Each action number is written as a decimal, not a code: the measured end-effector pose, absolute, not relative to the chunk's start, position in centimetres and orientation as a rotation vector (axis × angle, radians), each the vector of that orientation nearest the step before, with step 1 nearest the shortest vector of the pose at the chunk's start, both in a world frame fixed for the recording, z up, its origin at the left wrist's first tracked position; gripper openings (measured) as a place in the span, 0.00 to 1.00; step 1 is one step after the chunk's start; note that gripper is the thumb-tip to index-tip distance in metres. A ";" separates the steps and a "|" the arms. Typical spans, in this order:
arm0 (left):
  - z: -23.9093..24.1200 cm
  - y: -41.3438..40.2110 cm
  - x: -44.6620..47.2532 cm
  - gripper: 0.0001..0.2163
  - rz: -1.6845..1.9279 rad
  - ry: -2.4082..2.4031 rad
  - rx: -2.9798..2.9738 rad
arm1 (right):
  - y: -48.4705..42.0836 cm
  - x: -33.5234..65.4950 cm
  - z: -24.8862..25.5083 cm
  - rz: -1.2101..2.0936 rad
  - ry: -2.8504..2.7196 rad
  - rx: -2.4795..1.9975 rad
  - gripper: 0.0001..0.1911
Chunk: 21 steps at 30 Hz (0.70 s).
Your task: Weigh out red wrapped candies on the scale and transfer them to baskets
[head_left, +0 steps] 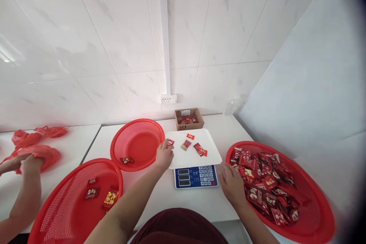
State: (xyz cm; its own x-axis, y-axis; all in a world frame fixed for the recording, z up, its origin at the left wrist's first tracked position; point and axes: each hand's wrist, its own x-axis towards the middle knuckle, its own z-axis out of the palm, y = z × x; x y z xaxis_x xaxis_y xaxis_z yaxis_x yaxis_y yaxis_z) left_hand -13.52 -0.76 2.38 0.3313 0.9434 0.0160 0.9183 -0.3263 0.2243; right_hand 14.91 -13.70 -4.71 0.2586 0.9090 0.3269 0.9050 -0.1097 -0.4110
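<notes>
Head: a white table (162, 198) bears the scale (195, 173) beside a tiled wall (128, 38).

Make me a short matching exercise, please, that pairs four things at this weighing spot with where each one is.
Things:
1. White tray
2. Cardboard box
3. Left hand
4. Power socket

Places:
A. At the tray's left edge
B. Mounted on the tiled wall
C. On top of the blue scale
D. Behind the tray, on the table

Right pairs: 1-C, 2-D, 3-A, 4-B.
</notes>
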 end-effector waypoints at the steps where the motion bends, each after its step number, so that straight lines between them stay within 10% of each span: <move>1: 2.2 -0.9 -14.9 0.17 0.244 1.807 2.361 | -12.6 14.2 -4.3 0.049 -1.677 -1.985 0.22; 21: 0.1 -5.6 -23.2 0.20 -0.059 1.923 2.160 | -0.9 9.3 -1.0 0.852 -1.219 -2.228 0.20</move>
